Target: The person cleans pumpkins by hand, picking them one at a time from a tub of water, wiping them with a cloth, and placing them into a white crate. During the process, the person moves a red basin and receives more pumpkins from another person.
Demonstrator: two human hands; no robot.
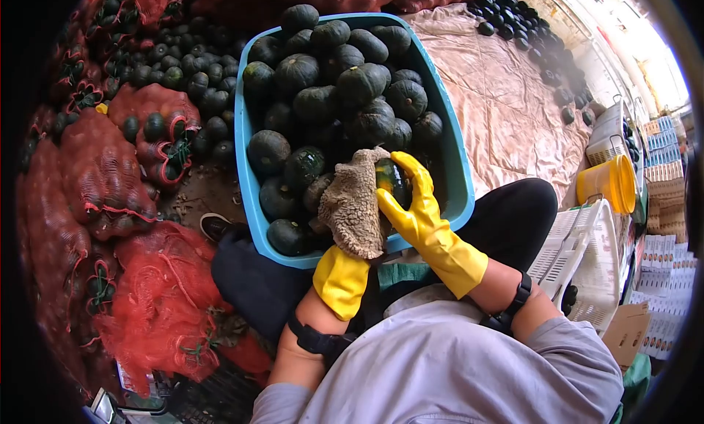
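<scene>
My right hand [422,211], in a yellow rubber glove, grips a wet dark green kabocha squash [392,178] with an orange patch, thumb and fingers curved around its right side. A brown, rough-textured cloth [353,204] covers my left hand [343,277] and lies against the squash's left side. Only the yellow glove's cuff shows there; the fingers are hidden under the cloth. Both hands are over the near end of a blue plastic tub [248,197] heaped with kabocha squashes [315,104].
Red mesh sacks [95,167] of squash stand on the left, with a crumpled red net [158,299] nearer. Loose squashes [198,83] lie behind them. To the right are a tan sheet [506,109], a yellow bucket [605,183], white crates [576,248] and stacked cartons [667,277].
</scene>
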